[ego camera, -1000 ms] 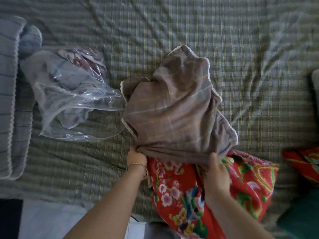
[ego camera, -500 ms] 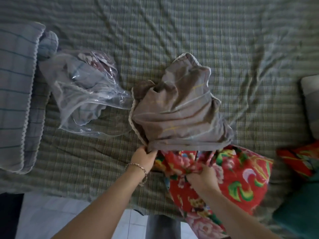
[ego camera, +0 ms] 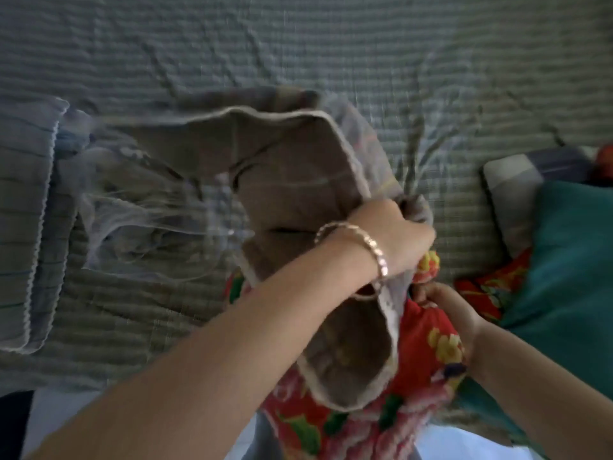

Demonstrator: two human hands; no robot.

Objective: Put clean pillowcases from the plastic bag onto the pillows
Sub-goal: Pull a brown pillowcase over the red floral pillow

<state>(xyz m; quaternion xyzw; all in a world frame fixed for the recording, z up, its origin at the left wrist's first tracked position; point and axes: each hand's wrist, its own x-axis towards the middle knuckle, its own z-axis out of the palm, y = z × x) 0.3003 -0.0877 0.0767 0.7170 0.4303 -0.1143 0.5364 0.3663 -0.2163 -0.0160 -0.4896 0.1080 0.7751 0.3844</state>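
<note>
The left hand [ego camera: 398, 240], a thin bracelet [ego camera: 368, 242] on its wrist, reaches across the body and is clenched around a bunch of the brown-grey pillowcase [ego camera: 292, 174]. The pillowcase is lifted above the bed [ego camera: 365, 44], and its pale-trimmed mouth sags open over the red floral pillow [ego camera: 428, 343]. A top corner of the pillow pokes up just beneath that fist.

The right hand [ego camera: 447, 313] sits lower and to the right, its fingers curled into the pillow's upper edge. The picture is smeared there, so the exact hold looks like a pinch but I can't be sure. Most of the pillow hangs down at the near edge of the bed, partly covered by the pillowcase.

The clear plastic bag [ego camera: 139, 207] lies crumpled on the bed to the left, with cloth still inside. A folded striped cloth [ego camera: 23, 210] lies beside it at the far left. On the right side are a teal cushion [ego camera: 570, 260] and a grey pillow [ego camera: 507, 194].
</note>
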